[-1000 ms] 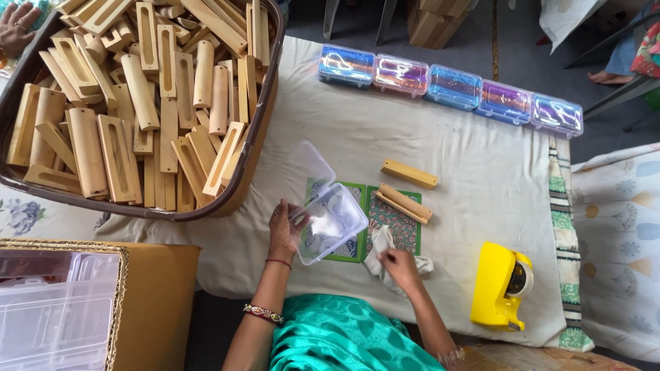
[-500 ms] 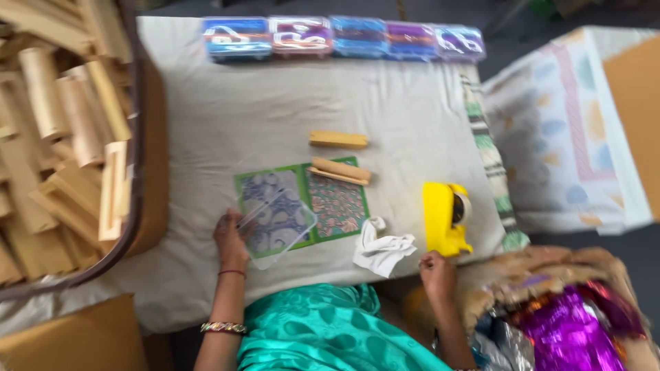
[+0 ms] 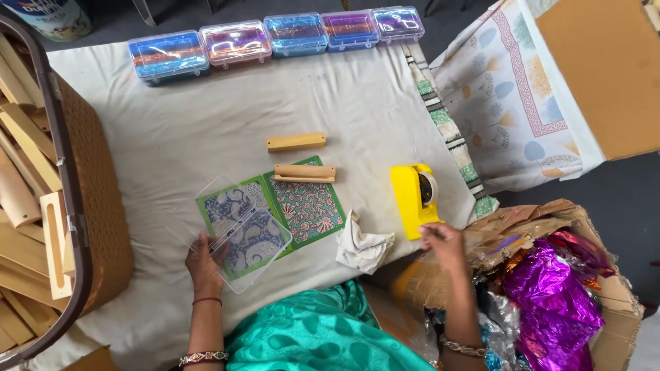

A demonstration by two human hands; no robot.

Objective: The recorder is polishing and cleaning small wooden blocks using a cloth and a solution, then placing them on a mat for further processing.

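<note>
Clear glossy plastic case point(image 3: 237, 230) (smooth)

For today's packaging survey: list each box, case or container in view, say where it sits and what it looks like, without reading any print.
Five clear plastic cases: row along table's far edge, blue, pink, purple contents.
Clear flat box: under left hand, lying open.
Cardboard box: lower right, past right hand, crumpled, with purple foil.
Brown basket: left, holding wooden blocks.

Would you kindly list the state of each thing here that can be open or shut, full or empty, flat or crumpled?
Clear plastic case: open, lying flat on the patterned cards.
Five clear boxes: lids shut, in a row.
White cloth: crumpled.
Yellow tape dispenser: upright, roll loaded.
Brown basket: full of wooden pieces.
Cardboard box: open, holding shiny foil.
Left hand: resting on the case.
Right hand: by the dispenser.
</note>
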